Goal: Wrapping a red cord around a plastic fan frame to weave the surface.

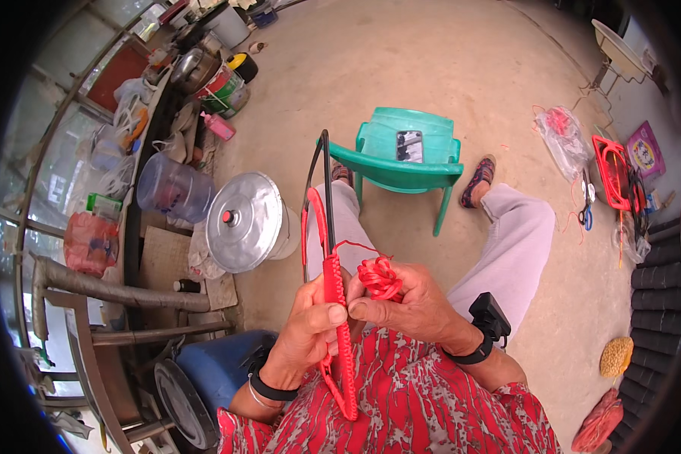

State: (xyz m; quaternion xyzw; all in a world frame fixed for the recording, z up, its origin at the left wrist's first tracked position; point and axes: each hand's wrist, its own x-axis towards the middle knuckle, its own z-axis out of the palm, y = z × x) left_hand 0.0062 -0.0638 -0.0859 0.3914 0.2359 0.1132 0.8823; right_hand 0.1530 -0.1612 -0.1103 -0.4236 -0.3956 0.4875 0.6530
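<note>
My left hand (308,324) is closed around a long narrow frame (340,333), part bare black bar and part wrapped in tight red cord. The bare black bar (326,174) rises away from me at the far end, and the wrapped end reaches down over my lap. Beside it, my right hand (412,306) pinches a looped bundle of red cord (380,278), with its thumb close to the wrapped edge. A single red strand arches from the bundle over to the frame. The fingers behind the frame are partly hidden.
Ahead stands a small green plastic chair (401,178) with a phone (409,146) on its seat. To the left are a lidded metal pot (244,219), a clear bucket (175,189) and a blue barrel (227,363). Scissors (586,216) and a bag of red cord (564,144) lie right.
</note>
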